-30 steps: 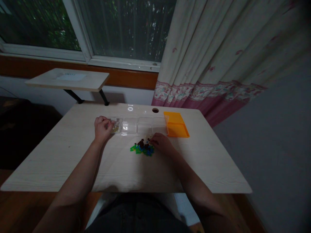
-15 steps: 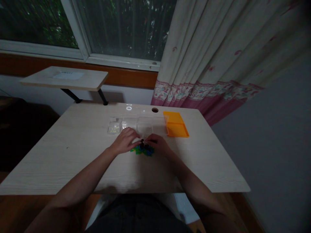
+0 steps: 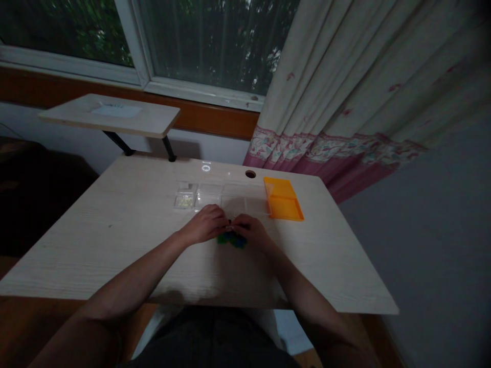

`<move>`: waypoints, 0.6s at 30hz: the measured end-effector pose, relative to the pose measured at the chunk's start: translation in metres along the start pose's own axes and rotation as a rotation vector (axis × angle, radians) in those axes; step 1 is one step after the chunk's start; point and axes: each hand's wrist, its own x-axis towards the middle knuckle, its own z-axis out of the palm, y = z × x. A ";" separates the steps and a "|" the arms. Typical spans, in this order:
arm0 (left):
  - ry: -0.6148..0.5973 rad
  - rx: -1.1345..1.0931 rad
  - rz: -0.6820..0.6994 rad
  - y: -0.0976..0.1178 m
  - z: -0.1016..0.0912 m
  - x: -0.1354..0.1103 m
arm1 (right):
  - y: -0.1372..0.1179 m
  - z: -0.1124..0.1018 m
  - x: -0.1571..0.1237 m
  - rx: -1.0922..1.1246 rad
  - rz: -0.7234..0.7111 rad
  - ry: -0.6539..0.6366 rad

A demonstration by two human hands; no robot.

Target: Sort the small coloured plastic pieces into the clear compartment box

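Observation:
A small cluster of green and blue pieces (image 3: 231,239) sits on the table in front of me; it looks like a toy-brick build, but its details are blurred. Something small and dark (image 3: 229,222) sticks up at its top, mostly covered by fingers. My left hand (image 3: 208,224) is closed in a pinch at the dark part from the left. From the right, my right hand (image 3: 249,228) pinches at the same spot, its fingertips meeting the left ones. Behind the hands lies a clear plastic compartment box (image 3: 245,198), with pale small pieces (image 3: 186,200) in its left end.
An orange tray or lid (image 3: 284,199) lies at the clear box's right end. A cable hole (image 3: 250,174) is near the table's back edge. At the back left, a raised shelf (image 3: 153,120) stands on dark legs and carries a paper (image 3: 117,110). A curtain (image 3: 307,133) hangs behind.
My left fingers have closed in over the dark part and now hide more of it and the cluster. The whole view has shifted and tilted slightly.

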 end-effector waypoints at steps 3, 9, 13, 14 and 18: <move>0.009 0.004 -0.005 -0.001 -0.001 -0.001 | 0.001 -0.002 0.001 -0.059 -0.020 0.038; 0.131 0.042 -0.119 -0.016 -0.007 -0.007 | 0.010 -0.015 0.003 -0.230 0.031 0.261; 0.246 0.088 -0.241 -0.034 -0.014 -0.015 | 0.018 -0.026 0.002 -0.334 0.046 0.254; 0.269 0.101 -0.268 -0.039 -0.015 -0.017 | 0.019 -0.028 0.002 -0.370 0.034 0.226; 0.330 0.140 -0.350 -0.054 -0.020 -0.024 | 0.022 -0.027 0.000 -0.517 0.004 0.123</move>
